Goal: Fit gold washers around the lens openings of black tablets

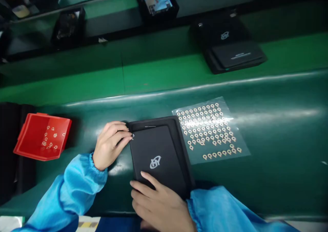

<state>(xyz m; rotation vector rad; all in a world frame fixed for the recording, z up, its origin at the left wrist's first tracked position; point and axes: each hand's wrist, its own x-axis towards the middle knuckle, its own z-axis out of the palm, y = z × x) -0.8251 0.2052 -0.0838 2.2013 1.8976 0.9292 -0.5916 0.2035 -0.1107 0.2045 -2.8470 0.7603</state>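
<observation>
A black tablet-like case (160,153) with a silver logo lies in a black tray on the dark green bench. My left hand (110,144) rests at its upper left corner, fingers pinched on a small ring-shaped part (132,135) pressed against the case. My right hand (159,201) lies on the case's near edge, its fingers curled, with the index finger stretched onto the black surface. Both arms wear blue sleeves.
A clear sheet (210,131) with several rows of small gold ring parts lies right of the case. A red bin (42,135) with several rings stands at the left. More black cases (230,51) sit on the green conveyor beyond, and black trays (156,3) further back.
</observation>
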